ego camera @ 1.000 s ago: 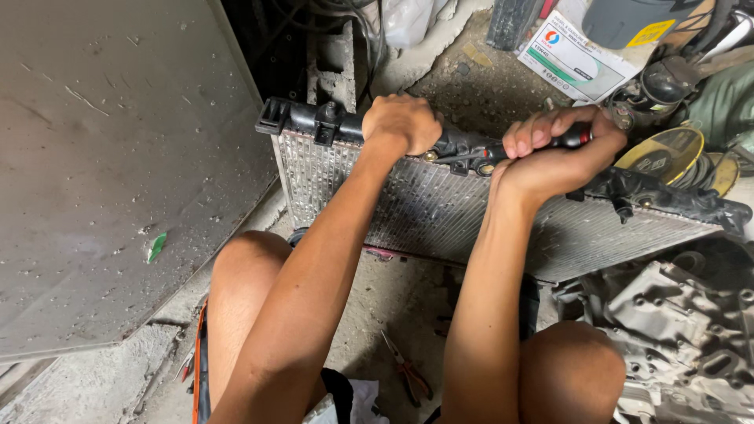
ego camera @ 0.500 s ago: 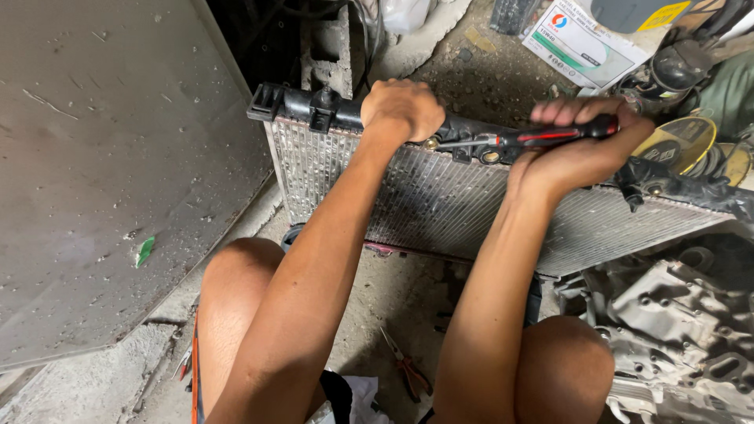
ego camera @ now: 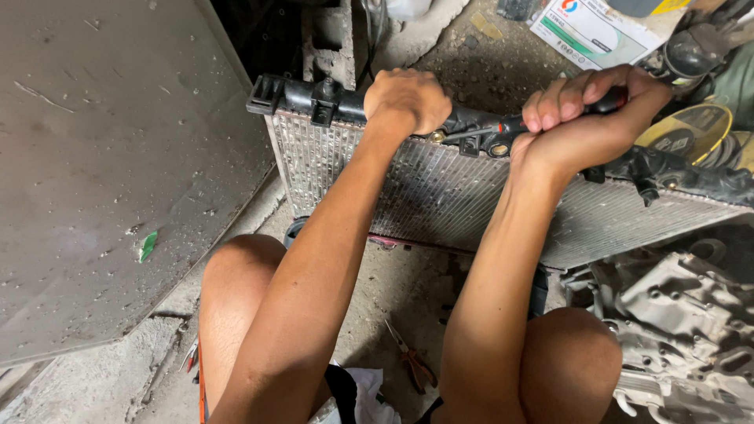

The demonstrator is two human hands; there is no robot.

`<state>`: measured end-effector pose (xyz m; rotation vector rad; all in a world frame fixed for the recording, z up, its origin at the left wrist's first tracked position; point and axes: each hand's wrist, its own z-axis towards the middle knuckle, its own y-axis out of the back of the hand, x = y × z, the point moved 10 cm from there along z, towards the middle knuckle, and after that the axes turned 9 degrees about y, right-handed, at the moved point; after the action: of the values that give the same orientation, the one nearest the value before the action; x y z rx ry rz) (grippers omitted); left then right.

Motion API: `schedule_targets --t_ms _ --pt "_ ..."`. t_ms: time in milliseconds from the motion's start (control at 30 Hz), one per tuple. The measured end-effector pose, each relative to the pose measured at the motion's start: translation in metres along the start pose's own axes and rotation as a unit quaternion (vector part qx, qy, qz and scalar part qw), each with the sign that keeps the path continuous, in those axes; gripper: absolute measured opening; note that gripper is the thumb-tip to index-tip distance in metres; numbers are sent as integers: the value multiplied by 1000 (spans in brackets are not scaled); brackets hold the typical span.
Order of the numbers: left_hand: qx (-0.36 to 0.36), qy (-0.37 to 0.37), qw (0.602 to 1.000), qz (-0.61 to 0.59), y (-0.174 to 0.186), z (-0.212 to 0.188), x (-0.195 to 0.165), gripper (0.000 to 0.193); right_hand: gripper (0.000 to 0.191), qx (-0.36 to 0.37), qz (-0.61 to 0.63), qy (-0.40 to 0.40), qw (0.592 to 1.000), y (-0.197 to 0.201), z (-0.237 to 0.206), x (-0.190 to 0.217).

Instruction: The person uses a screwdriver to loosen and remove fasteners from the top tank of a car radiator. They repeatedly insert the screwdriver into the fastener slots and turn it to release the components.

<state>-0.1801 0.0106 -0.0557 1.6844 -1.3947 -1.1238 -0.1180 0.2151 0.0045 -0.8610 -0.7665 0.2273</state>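
So there's a big grey metal sheet (ego camera: pixel 102 180) leaning along the left side of the concrete floor (ego camera: pixel 393 290), and the radiator (ego camera: pixel 440 188) stands on edge across the middle of that floor, its black plastic top tank (ego camera: pixel 314 98) up at the far edge. Far as I can tell the tank is still sitting on the finned core, so the prying job looks barely underway, with most of that top seam left to work along. The left hand (ego camera: pixel 404 98) is clamped down over the tank near its middle, steadying it. The right hand (ego camera: pixel 585 118) is wrapped tight round a red and black screwdriver (ego camera: pixel 510 126), tip poking at the seam by a small brass fitting (ego camera: pixel 498 149). Pliers (ego camera: pixel 410 361) lie untouched on the floor between the knees.
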Motion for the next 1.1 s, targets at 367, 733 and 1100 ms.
schedule_targets --t_ms 367,733,1100 --pt "-44 -9 999 -10 5 2 -2 49 45 -34 -55 -45 997 15 34 -28" --pt "-48 -7 999 -10 2 -3 -3 49 50 -31 -97 -74 992 13 54 -50" --pt "-38 1 999 -9 3 -9 -2 50 46 -17 -107 -85 990 22 66 -67"
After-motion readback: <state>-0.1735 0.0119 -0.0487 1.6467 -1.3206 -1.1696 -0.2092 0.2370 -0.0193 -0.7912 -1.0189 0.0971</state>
